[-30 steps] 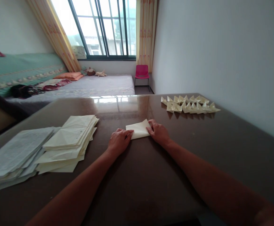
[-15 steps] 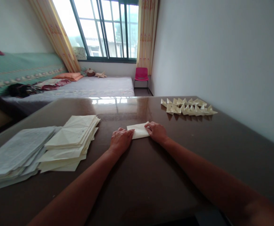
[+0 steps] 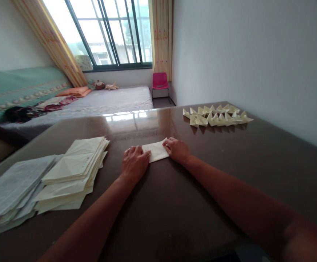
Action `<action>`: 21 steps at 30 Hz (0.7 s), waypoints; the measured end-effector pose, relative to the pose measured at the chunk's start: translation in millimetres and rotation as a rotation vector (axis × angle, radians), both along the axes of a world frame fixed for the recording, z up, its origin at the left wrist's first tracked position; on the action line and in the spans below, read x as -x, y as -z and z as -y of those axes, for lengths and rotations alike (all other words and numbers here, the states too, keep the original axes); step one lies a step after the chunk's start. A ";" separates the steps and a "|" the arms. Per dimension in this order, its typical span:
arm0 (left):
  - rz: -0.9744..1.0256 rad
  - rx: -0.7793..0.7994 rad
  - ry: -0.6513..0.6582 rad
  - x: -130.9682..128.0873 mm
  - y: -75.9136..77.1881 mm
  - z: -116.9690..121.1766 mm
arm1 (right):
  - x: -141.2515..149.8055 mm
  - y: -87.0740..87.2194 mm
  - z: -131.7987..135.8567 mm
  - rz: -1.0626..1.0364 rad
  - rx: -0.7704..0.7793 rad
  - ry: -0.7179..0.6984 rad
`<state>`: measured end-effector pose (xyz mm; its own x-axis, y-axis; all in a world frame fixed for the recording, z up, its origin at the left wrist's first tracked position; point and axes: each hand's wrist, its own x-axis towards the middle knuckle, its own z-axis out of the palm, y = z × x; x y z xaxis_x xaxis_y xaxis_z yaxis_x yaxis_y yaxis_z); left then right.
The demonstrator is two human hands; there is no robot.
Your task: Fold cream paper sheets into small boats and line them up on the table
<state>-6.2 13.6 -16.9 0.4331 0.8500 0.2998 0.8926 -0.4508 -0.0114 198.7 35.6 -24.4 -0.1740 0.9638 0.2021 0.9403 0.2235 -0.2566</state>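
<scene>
A folded sheet of cream paper lies flat on the brown glossy table, between my two hands. My left hand presses on its left end, thumb on top and fingers curled at the edge. At the right end, my right hand pinches the upper corner between thumb and fingers. To the left sits a stack of creased cream sheets. Several folded paper boats stand in two rows at the far right of the table.
A pile of greyish printed sheets lies left of the cream stack. Beyond the table are a bed, a pink chair and a window. A white wall runs along the right side.
The view has turned and tilted slightly, so the scene sits differently in the picture. Both hands remain at the two ends of the folded paper, with little change in their hold.
</scene>
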 end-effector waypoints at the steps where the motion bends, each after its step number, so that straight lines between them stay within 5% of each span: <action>1: 0.011 -0.009 0.079 -1.2 -0.2 0.9 | 0.3 -0.9 0.3 0.010 0.014 0.005; 4: 0.030 0.049 0.325 -5.8 -0.3 5.6 | 1.1 -4.0 1.6 0.042 0.041 0.016; 6: 0.012 0.082 0.374 -7.8 -0.9 9.6 | 1.3 -5.2 2.1 0.054 0.034 0.012; 15: -0.147 0.077 0.303 -9.9 -10.8 17.5 | -6.3 -22.3 11.8 0.085 -0.078 -0.041; 18: -0.155 0.089 0.304 -11.3 -12.2 17.8 | -7.8 -33.1 22.5 0.180 -0.144 -0.196; 21: -0.152 0.096 0.298 -11.9 -13.0 18.4 | -7.0 -38.6 33.4 0.271 -0.016 -0.404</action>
